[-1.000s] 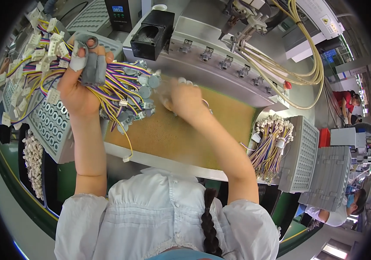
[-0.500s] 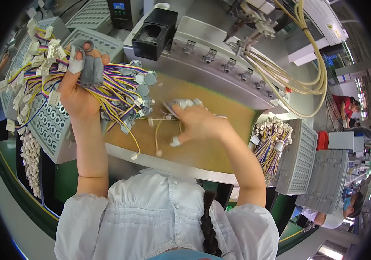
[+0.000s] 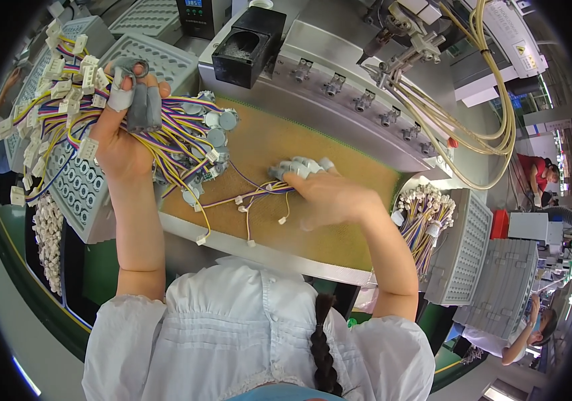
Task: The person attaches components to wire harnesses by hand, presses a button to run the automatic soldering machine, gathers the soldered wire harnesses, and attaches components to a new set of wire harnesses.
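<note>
Clasping a thick yellow-and-purple wire bundle (image 3: 180, 128) in the left hand (image 3: 121, 144), seemingly to prevent tangling, with the right hand (image 3: 336, 194), unclear in grip, at loose white-tipped yellow-and-purple wires (image 3: 262, 192).

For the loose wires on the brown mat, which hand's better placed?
Right, likely: the right hand is over the brown mat, its fingertips right at the loose wires. The left hand is occupied, gripping a thick wire bundle.

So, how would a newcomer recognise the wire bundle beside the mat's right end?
Find the brown mat. Past its right end, before the grey tray, lies the wire bundle; unlike the fanned-out bundle in the left hand, it is not held.
</note>
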{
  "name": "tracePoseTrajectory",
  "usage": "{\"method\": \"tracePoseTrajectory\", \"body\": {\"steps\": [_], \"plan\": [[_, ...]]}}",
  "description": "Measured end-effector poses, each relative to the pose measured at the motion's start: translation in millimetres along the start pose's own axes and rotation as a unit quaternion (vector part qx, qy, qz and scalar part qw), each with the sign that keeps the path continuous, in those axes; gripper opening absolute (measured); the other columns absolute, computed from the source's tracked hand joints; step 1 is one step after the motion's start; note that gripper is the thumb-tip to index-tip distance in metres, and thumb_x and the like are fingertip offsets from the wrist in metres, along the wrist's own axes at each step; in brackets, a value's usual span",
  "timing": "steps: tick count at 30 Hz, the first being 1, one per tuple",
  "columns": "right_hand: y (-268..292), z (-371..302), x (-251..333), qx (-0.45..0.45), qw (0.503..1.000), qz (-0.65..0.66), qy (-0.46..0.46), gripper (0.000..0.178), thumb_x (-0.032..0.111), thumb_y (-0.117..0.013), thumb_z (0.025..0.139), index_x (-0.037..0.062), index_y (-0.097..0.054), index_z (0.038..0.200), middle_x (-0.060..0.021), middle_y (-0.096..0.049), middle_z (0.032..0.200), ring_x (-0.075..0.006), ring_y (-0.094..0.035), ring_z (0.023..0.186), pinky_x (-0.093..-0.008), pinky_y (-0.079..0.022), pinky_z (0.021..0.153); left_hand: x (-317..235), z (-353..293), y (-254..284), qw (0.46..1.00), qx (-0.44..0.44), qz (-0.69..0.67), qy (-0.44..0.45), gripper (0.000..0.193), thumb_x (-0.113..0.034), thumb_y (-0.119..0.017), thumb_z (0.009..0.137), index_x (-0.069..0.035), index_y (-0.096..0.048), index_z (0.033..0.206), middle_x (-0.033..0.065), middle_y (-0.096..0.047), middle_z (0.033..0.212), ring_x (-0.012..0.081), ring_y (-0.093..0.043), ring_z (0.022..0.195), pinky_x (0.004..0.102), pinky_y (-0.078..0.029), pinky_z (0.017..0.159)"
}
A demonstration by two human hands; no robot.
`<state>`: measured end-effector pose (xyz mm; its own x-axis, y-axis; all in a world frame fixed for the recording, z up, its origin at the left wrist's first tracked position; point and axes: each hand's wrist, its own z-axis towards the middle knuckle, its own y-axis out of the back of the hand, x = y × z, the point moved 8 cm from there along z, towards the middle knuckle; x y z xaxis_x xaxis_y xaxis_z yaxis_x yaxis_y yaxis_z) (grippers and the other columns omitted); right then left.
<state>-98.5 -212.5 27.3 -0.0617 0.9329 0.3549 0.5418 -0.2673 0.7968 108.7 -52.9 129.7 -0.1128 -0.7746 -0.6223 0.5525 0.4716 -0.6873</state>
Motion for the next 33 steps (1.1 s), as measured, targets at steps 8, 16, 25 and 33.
{"method": "tracePoseTrajectory", "body": {"steps": [8,16,25,33], "plan": [[-17,36,51,-0.304,0.923,-0.205,0.121,0.023,0.019,-0.062,0.073,0.0062,-0.061,0.092,-0.0099,-0.061,0.106,-0.0284,-0.057,0.106,-0.0439,-0.040,0.097,0,-2,-3,0.998,0.057,-0.039,0.013,0.026,-0.007,-0.057,0.089,-0.006,-0.054,0.115,0.0099,-0.058,0.101,0.0206,-0.052,0.083,0.0427,-0.042,0.081],[-4,-15,-41,-0.385,0.636,0.669,0.003,0.027,0.015,-0.067,0.085,0.0040,-0.058,0.108,-0.0045,-0.065,0.100,-0.0171,-0.063,0.089,-0.0343,-0.051,0.077,-1,-4,-13,0.996,0.048,-0.075,0.016,0.023,-0.005,-0.057,0.089,-0.007,-0.054,0.112,0.0102,-0.058,0.101,0.0201,-0.053,0.082,0.0420,-0.043,0.080],[26,-56,-23,-0.518,0.669,0.532,-0.020,0.025,0.018,-0.061,0.089,0.0014,-0.058,0.107,-0.0085,-0.063,0.070,-0.0125,-0.060,0.059,-0.0298,-0.050,0.056,13,-16,-27,0.998,-0.001,-0.070,0.002,0.017,-0.009,-0.059,0.090,-0.003,-0.057,0.106,0.0082,-0.059,0.089,0.0180,-0.054,0.078,0.0383,-0.045,0.080],[27,-26,25,-0.579,0.767,0.265,-0.074,0.040,0.001,-0.070,0.069,0.0021,-0.058,0.106,-0.0170,-0.060,0.083,-0.0340,-0.061,0.075,-0.0373,-0.048,0.066,55,-47,-41,0.988,-0.133,-0.046,0.056,0.026,-0.018,-0.063,0.089,0.001,-0.060,0.106,0.0061,-0.060,0.083,0.0172,-0.057,0.074,0.0322,-0.047,0.077]]}}
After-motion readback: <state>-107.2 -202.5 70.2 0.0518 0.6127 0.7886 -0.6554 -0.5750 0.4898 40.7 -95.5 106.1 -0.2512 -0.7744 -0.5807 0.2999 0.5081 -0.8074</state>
